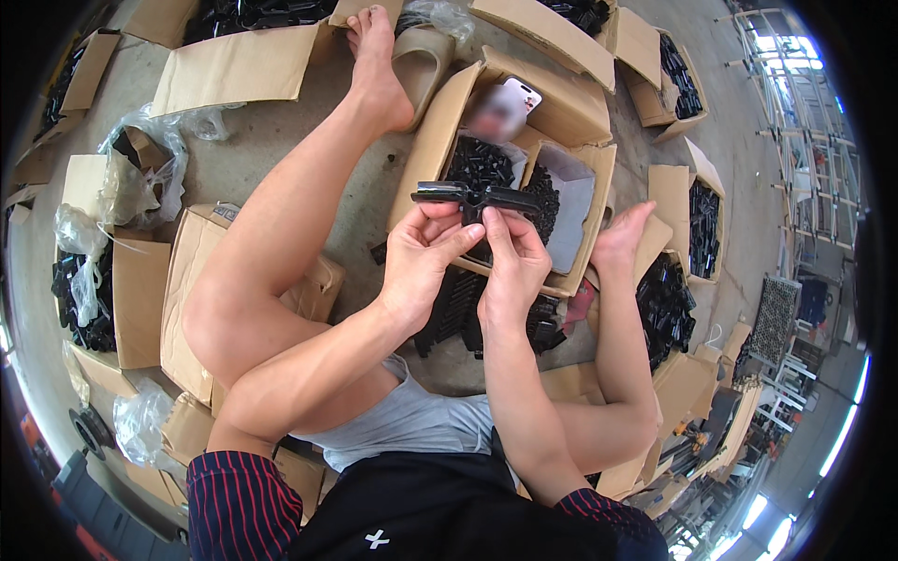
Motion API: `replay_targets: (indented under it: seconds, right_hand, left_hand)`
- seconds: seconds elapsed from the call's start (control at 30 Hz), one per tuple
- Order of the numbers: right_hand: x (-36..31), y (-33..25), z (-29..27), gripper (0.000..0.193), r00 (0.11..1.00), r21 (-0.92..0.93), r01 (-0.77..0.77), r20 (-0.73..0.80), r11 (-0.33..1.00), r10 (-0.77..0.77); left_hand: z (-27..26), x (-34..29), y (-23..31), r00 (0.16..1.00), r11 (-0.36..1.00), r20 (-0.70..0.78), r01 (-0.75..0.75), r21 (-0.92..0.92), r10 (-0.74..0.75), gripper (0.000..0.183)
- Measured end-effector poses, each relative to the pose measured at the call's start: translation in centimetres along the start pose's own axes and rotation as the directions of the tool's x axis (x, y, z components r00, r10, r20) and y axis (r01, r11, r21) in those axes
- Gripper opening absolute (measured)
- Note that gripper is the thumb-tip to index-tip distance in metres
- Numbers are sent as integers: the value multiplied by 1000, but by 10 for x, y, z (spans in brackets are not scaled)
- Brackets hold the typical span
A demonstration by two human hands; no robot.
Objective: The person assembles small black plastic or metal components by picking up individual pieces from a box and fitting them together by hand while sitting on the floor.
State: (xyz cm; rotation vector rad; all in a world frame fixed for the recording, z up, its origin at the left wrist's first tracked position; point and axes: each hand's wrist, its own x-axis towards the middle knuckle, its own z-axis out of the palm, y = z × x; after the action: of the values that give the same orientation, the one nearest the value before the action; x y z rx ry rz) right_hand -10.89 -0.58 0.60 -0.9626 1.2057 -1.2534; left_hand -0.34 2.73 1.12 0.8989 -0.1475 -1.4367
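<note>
My left hand [418, 268] and my right hand [514, 268] meet in front of me, fingertips pinching a black plastic part [510, 198]. Two long dark arms spread sideways from the part's narrow middle, which sits between my thumbs and fingers. Just beyond it stands an open cardboard box [429, 140] with divided compartments. One compartment holds a heap of black plastic pieces [479, 161]; smaller black bits [543, 185] lie beside a grey lining [569, 210]. Below my hands, more black parts [449, 313] are piled on the floor, partly hidden by my wrists.
My bare legs stretch out on both sides of the box. Open cartons of black parts stand at left [140, 299], at right [703, 224] and at the back. Clear plastic bags [140, 425] lie at left. A sandal [418, 70] rests by my left foot; metal racks [795, 112] stand far right.
</note>
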Motion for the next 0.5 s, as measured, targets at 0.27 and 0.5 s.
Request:
replay_targets:
  seconds: [0.27, 0.5]
  right_hand:
    - [-6, -7, 1, 12, 998, 77, -59, 8, 995, 58]
    - [-7, -17, 2, 12, 999, 19, -42, 13, 999, 42]
  left_hand:
    - [1, 0, 1, 1000, 1000, 19, -20, 1, 20, 29]
    - [1, -3, 2, 999, 999, 34, -36, 5, 35, 29]
